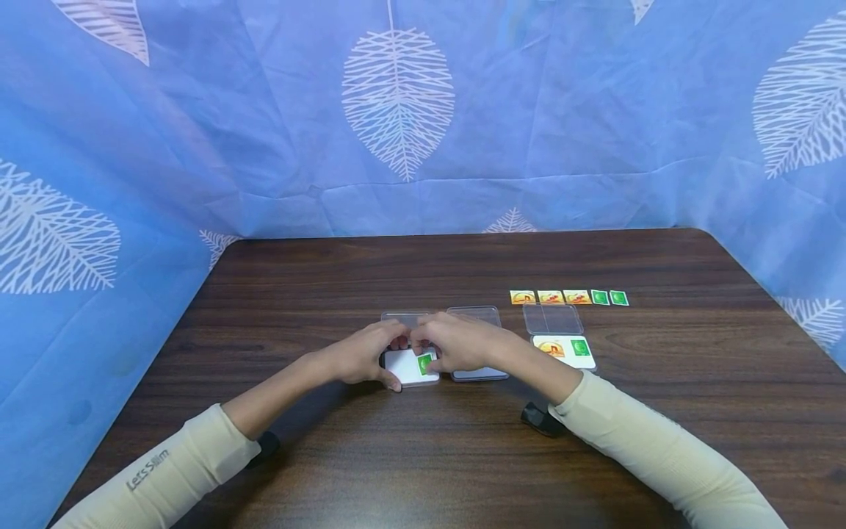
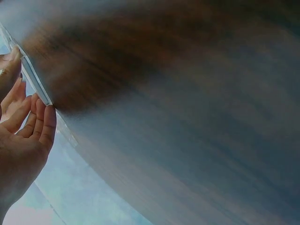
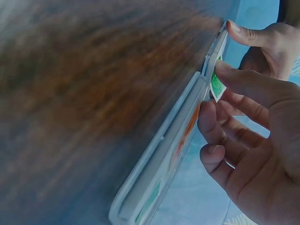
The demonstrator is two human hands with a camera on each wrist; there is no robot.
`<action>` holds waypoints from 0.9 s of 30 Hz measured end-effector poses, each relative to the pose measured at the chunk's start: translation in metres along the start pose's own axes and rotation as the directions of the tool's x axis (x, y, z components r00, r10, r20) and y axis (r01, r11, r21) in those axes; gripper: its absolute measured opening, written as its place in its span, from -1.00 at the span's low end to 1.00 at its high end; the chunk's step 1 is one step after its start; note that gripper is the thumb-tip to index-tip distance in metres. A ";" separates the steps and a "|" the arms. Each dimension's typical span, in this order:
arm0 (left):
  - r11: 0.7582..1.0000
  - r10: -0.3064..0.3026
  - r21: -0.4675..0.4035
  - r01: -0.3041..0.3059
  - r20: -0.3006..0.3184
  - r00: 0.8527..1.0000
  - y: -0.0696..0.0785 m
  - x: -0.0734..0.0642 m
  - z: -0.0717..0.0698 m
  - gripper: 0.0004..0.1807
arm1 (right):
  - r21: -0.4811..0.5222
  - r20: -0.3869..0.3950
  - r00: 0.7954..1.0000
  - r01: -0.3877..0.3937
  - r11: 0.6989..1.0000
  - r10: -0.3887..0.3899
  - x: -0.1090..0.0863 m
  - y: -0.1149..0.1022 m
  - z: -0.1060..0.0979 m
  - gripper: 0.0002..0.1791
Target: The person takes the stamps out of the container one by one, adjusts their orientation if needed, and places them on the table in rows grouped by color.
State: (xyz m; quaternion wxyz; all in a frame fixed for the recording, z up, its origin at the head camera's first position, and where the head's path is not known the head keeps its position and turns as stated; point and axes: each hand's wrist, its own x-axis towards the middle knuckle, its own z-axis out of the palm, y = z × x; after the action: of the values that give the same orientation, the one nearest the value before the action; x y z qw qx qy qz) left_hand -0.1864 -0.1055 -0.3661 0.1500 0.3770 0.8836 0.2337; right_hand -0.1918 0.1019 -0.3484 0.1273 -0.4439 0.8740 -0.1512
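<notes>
My left hand point(image 1: 365, 355) grips a shallow clear plastic case with a white inside point(image 1: 400, 366), the thumb at its near edge and the fingers at its far side. A small green stamp point(image 1: 424, 364) with a serrated white border lies over the right part of that case. My right hand point(image 1: 463, 342) pinches this stamp; in the right wrist view the thumb presses on its face and its free corner stands out from the case. The case's edge point(image 2: 35, 77) shows at the left of the left wrist view.
Right of the held case is a second open case point(image 1: 480, 375), partly under my right hand. A third open case point(image 1: 562, 361) holds an orange stamp point(image 1: 550, 348) and a green one. Behind it runs a row of several stamps point(image 1: 550, 297) on the wooden table point(image 1: 317, 272).
</notes>
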 end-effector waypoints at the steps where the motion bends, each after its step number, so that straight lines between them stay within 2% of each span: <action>1: 1.000 -0.002 -0.002 0.002 0.000 1.000 0.000 0.000 0.000 -0.31 | -0.002 0.002 1.000 0.001 1.000 -0.001 0.000 0.000 0.000 -0.80; 12: 1.000 0.006 0.006 -0.006 -0.007 1.000 -0.001 0.000 0.000 -0.28 | -0.031 0.005 1.000 0.025 0.999 -0.025 -0.002 -0.002 -0.001 -0.83; 17: 1.000 -0.003 0.000 0.003 -0.005 1.000 -0.001 -0.001 0.001 -0.27 | 0.021 -0.005 0.999 0.053 0.998 -0.052 -0.002 0.002 0.001 -0.89; 27: 1.000 0.002 0.005 -0.002 -0.003 1.000 -0.002 -0.001 0.001 -0.25 | 0.152 -0.041 0.991 0.130 0.980 -0.125 -0.004 0.009 0.000 -0.83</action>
State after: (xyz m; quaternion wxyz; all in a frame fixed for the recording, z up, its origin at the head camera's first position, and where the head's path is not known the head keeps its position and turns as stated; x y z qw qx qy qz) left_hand -0.1865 -0.1065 -0.3679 0.1474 0.3780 0.8840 0.2324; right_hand -0.1959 0.1100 -0.3516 0.1377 -0.4854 0.8313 -0.2333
